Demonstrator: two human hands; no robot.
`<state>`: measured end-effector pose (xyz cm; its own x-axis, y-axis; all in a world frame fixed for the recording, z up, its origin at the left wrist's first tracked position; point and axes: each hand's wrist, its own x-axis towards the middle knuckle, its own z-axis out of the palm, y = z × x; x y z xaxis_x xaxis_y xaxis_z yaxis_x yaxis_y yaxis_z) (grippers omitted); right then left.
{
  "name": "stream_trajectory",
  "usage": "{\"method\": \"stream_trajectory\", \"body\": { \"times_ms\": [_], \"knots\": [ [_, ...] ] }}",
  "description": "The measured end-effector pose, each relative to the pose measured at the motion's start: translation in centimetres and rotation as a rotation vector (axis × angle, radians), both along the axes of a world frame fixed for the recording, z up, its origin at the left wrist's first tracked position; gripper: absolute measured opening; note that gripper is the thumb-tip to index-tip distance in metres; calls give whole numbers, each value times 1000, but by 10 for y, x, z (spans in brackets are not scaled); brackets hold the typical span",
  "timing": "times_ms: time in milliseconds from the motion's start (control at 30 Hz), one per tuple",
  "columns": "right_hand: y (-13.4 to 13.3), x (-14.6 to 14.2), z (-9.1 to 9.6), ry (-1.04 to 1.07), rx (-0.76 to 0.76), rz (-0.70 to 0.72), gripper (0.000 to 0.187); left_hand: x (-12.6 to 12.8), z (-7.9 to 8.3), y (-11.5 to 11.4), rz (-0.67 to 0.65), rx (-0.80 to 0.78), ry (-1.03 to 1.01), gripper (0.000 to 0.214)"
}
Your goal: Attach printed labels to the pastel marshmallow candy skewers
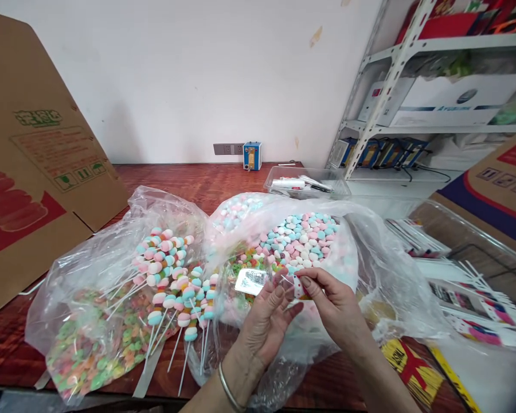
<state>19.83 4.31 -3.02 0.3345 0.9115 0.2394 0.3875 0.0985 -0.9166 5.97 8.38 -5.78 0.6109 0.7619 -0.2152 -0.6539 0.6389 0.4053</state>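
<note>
Dotted wrapper (300, 288) front and centre, a little film piece with coloured spots on white, up in the hands over the front half of the desk (172, 176)!

From the left edge: a stiff brown carton (34, 143), matte cardboard printed red and green. Next, towards the front left corner, crinkled, glossy clear plastic (86, 267) with soft, translucent gummy rings (122, 344) in green, orange and yellow. On it and just beside it, a heap of marshmallow skewers (169, 258), puffy pink, white and blue discs on thin white sticks, many aimed at the front edge.

Into the middle: a white rectangular label (251, 281) shines on a gummy pack, and here is the left hand (262, 327), smooth metal bangle (229, 390) at the wrist, fingers curled loosely with the tips right by the wrapper; whether they grip it, I cannot tell. Behind, smooth pastel marshmallows (303, 238) lie loose in a filmy bag (380, 244). At the back edge, a boxy blue device (252, 156).

Further right, the right hand (333, 298) pinches the wrapper between thumb and forefinger. By the back right corner, a clear, hard-walled tray (341, 189); beyond the right edge, perforated metal shelving (380, 94) and another printed carton (499, 189).
</note>
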Motion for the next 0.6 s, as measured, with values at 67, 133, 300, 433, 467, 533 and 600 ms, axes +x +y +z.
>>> {"method": "stream_trajectory", "body": {
  "times_ms": [67, 133, 300, 433, 467, 533, 600],
  "knots": [
    [-2, -3, -2, 140, -16, 27, 23, -1, 3, 0, 112, -49, 47, 24],
    [-2, -9, -6, 326, -24, 33, 29, -2, 6, -1, 200, -72, 110, 20],
    [-4, -26, -15, 569, -27, 52, 29, -4, 9, -5, 276, 21, 221, 27],
    [-8, -29, -18, 444, -49, 39, 26, -8, 8, -7, 269, 72, 353, 31],
    [-9, -30, -18, 406, -67, 35, 27, -9, 7, -7, 288, 79, 384, 31],
    [-10, -30, -18, 357, -100, 23, 31, -11, 4, -7, 361, 81, 415, 34],
    [-11, -32, -18, 338, -133, 19, 35, -11, 0, -6, 421, 55, 409, 40]
  ]
}}
